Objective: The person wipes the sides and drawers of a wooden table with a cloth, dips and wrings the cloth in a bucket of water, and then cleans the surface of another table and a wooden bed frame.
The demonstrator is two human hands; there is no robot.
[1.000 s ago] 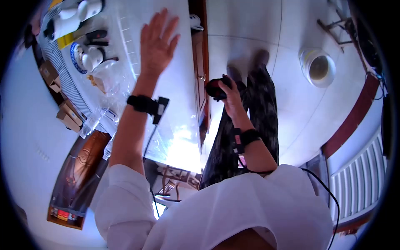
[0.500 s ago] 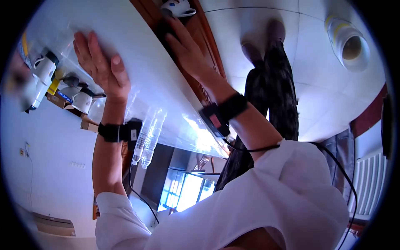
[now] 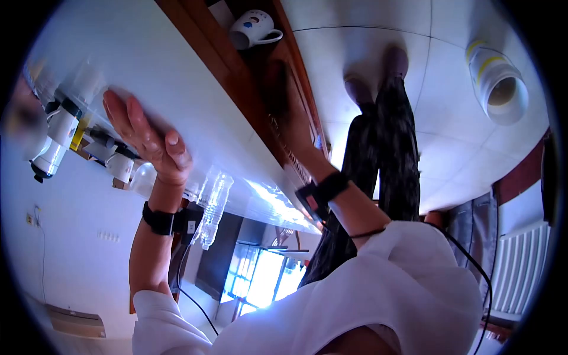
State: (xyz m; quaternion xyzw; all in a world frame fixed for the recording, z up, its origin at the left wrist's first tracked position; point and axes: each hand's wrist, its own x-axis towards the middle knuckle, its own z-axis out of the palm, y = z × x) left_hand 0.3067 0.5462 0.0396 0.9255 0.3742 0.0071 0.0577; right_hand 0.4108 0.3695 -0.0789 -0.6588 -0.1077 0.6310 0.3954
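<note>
My left hand (image 3: 145, 139) rests on or just above the white table top (image 3: 148, 65), fingers stretched out and thumb apart, with nothing in it. My right hand (image 3: 294, 121) reaches down into an open brown wooden drawer (image 3: 204, 44) under the table edge. Its fingers are lost in dark shadow, so I cannot tell what they touch. Farther along the drawer, beyond that hand, a white mug (image 3: 254, 29) with a printed picture lies on its side. Both wrists wear black straps with small boxes and cables.
Clear plastic bottles (image 3: 214, 207) are on the table near my left forearm. A flask (image 3: 56, 139), a white mug (image 3: 120, 165) and boxes line the far side. On the tiled floor (image 3: 449, 148) stands a white bin (image 3: 503, 89) with yellow bands, beyond my legs (image 3: 384, 136).
My right hand has drawn back from beside the mug and gone deeper into the drawer's shadow. More of the mug and drawer shows. My left hand stays flat, slightly shifted with the view.
</note>
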